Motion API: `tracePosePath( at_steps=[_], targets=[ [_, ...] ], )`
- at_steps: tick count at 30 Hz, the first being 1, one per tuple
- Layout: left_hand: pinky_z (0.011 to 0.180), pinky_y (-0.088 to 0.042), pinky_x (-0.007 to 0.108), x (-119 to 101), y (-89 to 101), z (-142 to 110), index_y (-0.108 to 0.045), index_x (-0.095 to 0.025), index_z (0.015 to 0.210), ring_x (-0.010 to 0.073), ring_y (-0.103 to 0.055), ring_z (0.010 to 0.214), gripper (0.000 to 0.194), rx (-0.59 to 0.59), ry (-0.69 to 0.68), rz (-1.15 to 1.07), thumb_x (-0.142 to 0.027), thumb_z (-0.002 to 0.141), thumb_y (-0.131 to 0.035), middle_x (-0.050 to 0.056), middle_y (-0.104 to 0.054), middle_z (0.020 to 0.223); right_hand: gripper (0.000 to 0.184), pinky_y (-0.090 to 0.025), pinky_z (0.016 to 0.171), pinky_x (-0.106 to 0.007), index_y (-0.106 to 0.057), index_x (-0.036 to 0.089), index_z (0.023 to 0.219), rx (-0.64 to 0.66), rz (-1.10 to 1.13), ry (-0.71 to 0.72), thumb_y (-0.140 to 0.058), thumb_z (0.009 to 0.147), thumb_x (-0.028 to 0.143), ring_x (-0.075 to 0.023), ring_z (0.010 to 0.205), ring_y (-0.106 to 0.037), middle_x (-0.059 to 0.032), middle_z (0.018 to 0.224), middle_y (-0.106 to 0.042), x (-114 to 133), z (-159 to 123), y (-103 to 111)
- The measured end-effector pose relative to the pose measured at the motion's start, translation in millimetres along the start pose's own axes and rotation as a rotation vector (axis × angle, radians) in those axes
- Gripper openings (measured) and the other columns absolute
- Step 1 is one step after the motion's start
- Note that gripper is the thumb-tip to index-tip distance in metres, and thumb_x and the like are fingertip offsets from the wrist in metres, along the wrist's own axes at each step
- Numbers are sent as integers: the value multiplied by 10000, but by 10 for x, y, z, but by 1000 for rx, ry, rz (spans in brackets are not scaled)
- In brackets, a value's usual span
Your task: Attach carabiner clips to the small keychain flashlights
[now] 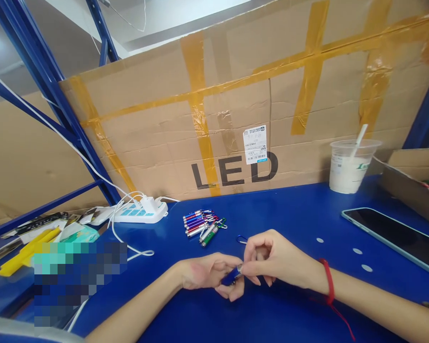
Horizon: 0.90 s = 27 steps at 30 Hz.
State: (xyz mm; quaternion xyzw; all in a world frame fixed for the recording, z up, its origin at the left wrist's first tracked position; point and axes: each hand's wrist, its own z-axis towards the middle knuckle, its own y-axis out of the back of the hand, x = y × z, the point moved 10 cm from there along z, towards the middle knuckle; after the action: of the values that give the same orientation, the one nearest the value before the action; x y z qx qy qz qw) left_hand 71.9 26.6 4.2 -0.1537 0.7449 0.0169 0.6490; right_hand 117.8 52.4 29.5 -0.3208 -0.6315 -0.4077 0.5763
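Observation:
My left hand (214,274) is closed around a small blue keychain flashlight (231,276), held just above the table. At the flashlight's silvery end, the fingertips of my right hand (266,259) are pinched together; what exactly lies between them is hidden. A blue carabiner clip (242,239) shows behind my right fingers, and I cannot tell whether it joins the flashlight. Farther back lies a group of several similar keychain flashlights (202,224) in blue, purple, red, silver and green, with coloured clips at their ends.
A white power strip (139,212) with cables stands at the back left. On the right are a plastic cup with a straw (350,166), a phone (400,238) and an open cardboard box (414,176). A large cardboard sheet (157,147) closes off the blue table's (289,314) back.

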Motion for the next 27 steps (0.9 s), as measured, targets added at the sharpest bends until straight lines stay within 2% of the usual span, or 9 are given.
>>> tracePosePath(
  at_steps=[6,10,12,14,16,18,21,24,27],
  targets=[
    [508,-201,259,-33,-71,-11,-633,-118,991,79,-277,494,900,59,-4,-19,-761,362,-655,-27,-478,599,255,-313,335,-135,-571,136,607,5,26,-52,-750,595,317,-41,333,-431,34,448,-579,-47,-31,-23],
    [517,-214,260,-6,-63,-19,-650,-125,945,70,-258,495,766,66,2,-48,-695,434,-696,-23,-487,617,255,-330,336,-133,-555,137,615,45,77,-95,-738,611,315,-39,332,-435,31,457,-583,-160,-14,-52],
    [510,-215,247,44,-5,-18,-651,-129,938,62,-257,494,643,-11,30,-47,-585,496,-751,-22,-504,635,258,-328,329,-129,-547,138,621,47,118,-106,-733,617,317,-37,328,-433,35,461,-580,-220,6,-42],
    [501,-215,227,94,76,-23,-644,-140,954,52,-259,490,512,-135,62,-33,-451,569,-777,-19,-524,663,259,-315,319,-122,-543,138,623,26,151,-112,-727,624,320,-32,322,-429,43,459,-569,-268,33,-2],
    [505,-219,215,107,125,-25,-626,-143,990,50,-261,496,449,-243,63,-43,-446,671,-714,-14,-516,681,258,-319,317,-116,-547,135,626,-20,148,-126,-725,625,322,-29,325,-431,46,466,-565,-311,58,71],
    [500,-208,214,60,99,-2,-608,-132,1015,47,-252,484,462,-280,3,-97,-522,768,-582,-2,-503,688,255,-326,318,-113,-559,131,632,-75,108,-152,-728,620,321,-26,324,-420,51,446,-551,-356,70,159],
    [505,-225,222,15,66,32,-602,-121,1015,58,-282,495,457,-324,-57,-121,-523,836,-479,23,-512,710,242,-328,318,-113,-578,127,639,-102,47,-175,-729,617,315,-24,307,-386,70,376,-494,-393,66,237],
    [488,-237,224,-13,71,33,-629,-102,978,71,-301,504,450,-381,-68,43,-491,871,-427,34,-531,694,228,-346,325,-123,-595,126,631,-71,35,-138,-730,614,309,-36,328,-414,72,394,-472,-354,50,237],
    [487,-258,219,-37,133,-10,-657,-99,932,73,-325,506,348,-473,-71,206,-400,853,-501,18,-548,645,237,-348,322,-134,-621,120,583,-88,16,-101,-774,551,298,-36,369,-461,41,558,-518,-287,26,256]
  ],
)
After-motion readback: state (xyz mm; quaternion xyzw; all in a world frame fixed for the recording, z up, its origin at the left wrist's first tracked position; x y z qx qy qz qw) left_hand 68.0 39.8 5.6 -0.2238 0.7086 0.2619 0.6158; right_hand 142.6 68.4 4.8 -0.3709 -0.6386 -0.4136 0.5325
